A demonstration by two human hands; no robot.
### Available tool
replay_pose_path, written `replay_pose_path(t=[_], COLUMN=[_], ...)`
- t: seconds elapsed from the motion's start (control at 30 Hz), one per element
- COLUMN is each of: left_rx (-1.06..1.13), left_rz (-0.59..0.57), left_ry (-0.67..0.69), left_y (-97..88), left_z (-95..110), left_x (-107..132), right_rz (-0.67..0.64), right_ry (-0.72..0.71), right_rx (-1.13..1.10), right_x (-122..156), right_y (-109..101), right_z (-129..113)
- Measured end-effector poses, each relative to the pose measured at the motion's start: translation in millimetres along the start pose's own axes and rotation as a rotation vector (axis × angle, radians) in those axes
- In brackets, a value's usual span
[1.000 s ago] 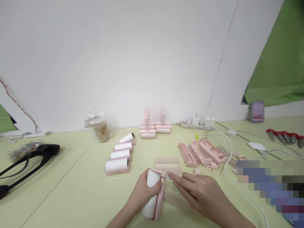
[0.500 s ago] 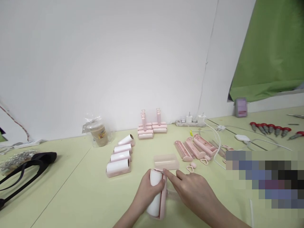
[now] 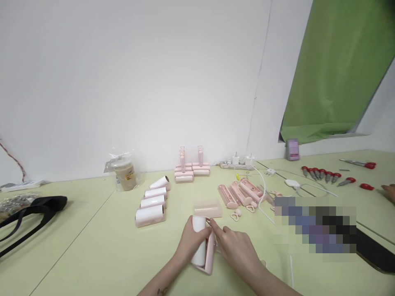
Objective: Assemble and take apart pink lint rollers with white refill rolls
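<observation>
My left hand (image 3: 191, 236) is closed around a white adhesive paper roll (image 3: 199, 242) and the pink lint roller case (image 3: 210, 257) beside it, thumb across the front. The roll stands tilted along the case, partly out of it, with a gap between them. With its index finger on the case's top end, my right hand (image 3: 236, 244) grips there, the other fingers curled. Its fingertips are partly hidden. A clear pink cover (image 3: 207, 209) lies just beyond my hands.
Left are several white rolls in pink covers (image 3: 150, 214); right, pink cases (image 3: 228, 196) and heart-shaped loops (image 3: 235, 216). Assembled rollers (image 3: 184, 174) stand by the wall. A wrapped cup (image 3: 126, 174), power strip (image 3: 236, 165), cables (image 3: 265, 209), red-handled tools (image 3: 322, 173) and another person's hand (image 3: 389, 191) are around.
The view has turned to the right, bringing another person's hand in at the right edge. The roll and case have tilted, and the gap between them looks wider. Both hands keep hold.
</observation>
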State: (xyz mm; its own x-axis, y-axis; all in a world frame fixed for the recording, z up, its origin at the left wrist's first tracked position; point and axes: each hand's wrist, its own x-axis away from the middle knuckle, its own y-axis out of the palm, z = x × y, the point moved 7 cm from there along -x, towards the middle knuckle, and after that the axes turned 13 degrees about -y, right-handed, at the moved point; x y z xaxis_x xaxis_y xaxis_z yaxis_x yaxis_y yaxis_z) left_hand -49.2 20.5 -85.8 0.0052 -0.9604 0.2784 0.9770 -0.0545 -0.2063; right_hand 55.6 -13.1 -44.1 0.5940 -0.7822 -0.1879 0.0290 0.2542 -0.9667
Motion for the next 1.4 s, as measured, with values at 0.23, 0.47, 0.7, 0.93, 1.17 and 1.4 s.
replay_pose_path(t=[0.23, 0.47, 0.7, 0.93, 1.17, 1.4], left_rx=[-0.142, -0.063, -0.042, -0.117, -0.174, -0.147], left_rz=[0.053, -0.053, -0.090, -0.077, -0.053, -0.049], left_ry=[0.087, 0.113, 0.083, 0.040, -0.020, -0.097], left_y=[-22.5, -23.8, -14.3, -12.8, -16.1, -33.1], left_z=[8, 37, 52, 43, 38, 27], left_x=[4, -1, -21, -32, -34, -36], right_rz=[0.104, 0.274, 0.388, 0.376, 0.373, 0.262], right_ry=[-0.024, -0.166, -0.189, -0.224, -0.203, -0.004], right_rx=[-0.235, -0.490, -0.333, -0.325, -0.199, -0.360], right_x=[6, 1, -13, -18, -18, -22], right_y=[-10, -34, -38, -25, -10, 0], right_z=[26, 43, 59, 63, 65, 87])
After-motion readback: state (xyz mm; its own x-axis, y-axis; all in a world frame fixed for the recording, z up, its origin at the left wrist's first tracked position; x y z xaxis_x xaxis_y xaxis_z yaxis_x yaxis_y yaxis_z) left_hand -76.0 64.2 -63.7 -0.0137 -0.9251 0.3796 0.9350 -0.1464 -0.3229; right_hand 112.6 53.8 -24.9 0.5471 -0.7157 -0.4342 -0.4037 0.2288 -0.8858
